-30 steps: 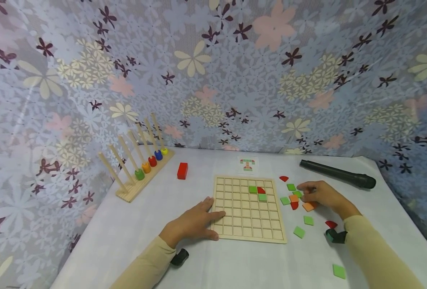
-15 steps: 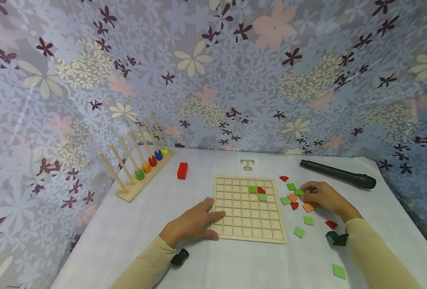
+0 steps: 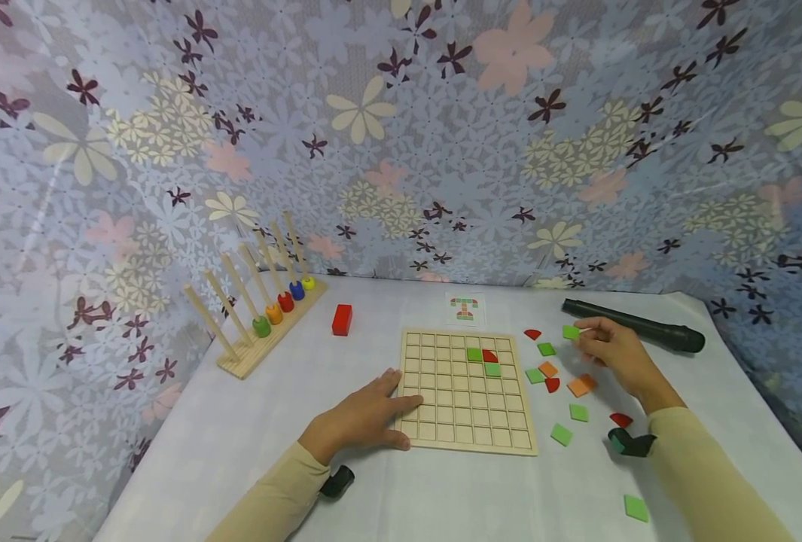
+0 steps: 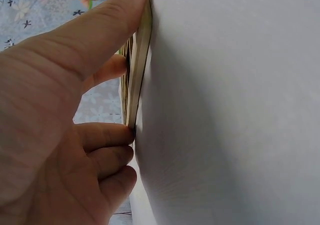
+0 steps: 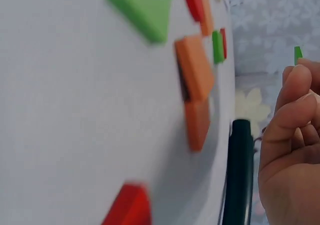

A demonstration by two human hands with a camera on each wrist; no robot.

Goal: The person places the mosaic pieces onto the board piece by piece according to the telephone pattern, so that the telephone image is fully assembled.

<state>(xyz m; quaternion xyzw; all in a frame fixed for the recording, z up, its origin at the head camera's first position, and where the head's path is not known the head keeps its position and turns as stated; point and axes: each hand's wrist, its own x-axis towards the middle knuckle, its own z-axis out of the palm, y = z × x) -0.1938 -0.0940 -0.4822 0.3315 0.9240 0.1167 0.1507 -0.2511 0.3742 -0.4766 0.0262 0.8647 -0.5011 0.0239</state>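
A wooden grid board [image 3: 468, 414] lies on the table, with two green squares and a red quarter-circle in its upper right cells. My left hand [image 3: 367, 410] rests at its left edge, fingers spread. The left wrist view shows the thumb and fingertips touching the board's side [image 4: 140, 70]. Right of the board, my right hand [image 3: 617, 357] pinches a green square tile [image 3: 571, 332] between thumb and fingertips, raised above the table. In the right wrist view the same tile [image 5: 298, 54] pokes out past the fingertips. Orange tiles [image 3: 581, 385] lie below that hand.
Loose green, red and orange tiles [image 3: 535, 376] lie right of the board. A pattern card [image 3: 465, 309] is behind it. A black microphone [image 3: 634, 325] lies at the back right. On the left are a red block [image 3: 343, 321] and a wooden peg stand [image 3: 275, 331] with coloured beads.
My right hand has picked up a green square from the loose tiles and lifted it up and slightly right. An orange tile beside it got nudged. The left hand has stayed still.
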